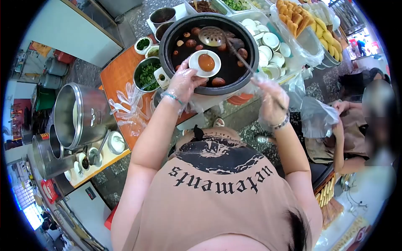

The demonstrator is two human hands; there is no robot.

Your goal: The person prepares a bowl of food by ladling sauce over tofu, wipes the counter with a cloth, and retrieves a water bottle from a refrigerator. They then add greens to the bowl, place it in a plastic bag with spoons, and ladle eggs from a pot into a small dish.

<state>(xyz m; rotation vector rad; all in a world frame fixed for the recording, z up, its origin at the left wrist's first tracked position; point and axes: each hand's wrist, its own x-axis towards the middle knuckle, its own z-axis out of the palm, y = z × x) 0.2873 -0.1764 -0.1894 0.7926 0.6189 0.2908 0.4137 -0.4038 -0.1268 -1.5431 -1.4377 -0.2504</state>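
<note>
Over the black pot (167, 39) of dark broth, the left hand (183, 81), in a clear plastic glove, has its fingers clamped on the near rim of a small white bowl (194, 63). 1 brown braised egg (206, 62) sits in that bowl, so that scoop looks done! The right hand (272, 98), gloved too, is closed around the handle of the slotted ladle (212, 36), whose head hangs empty above the far part of the pot. Several more eggs float in the broth. Stacked white bowls (270, 42) sit just right of the pot.
</note>
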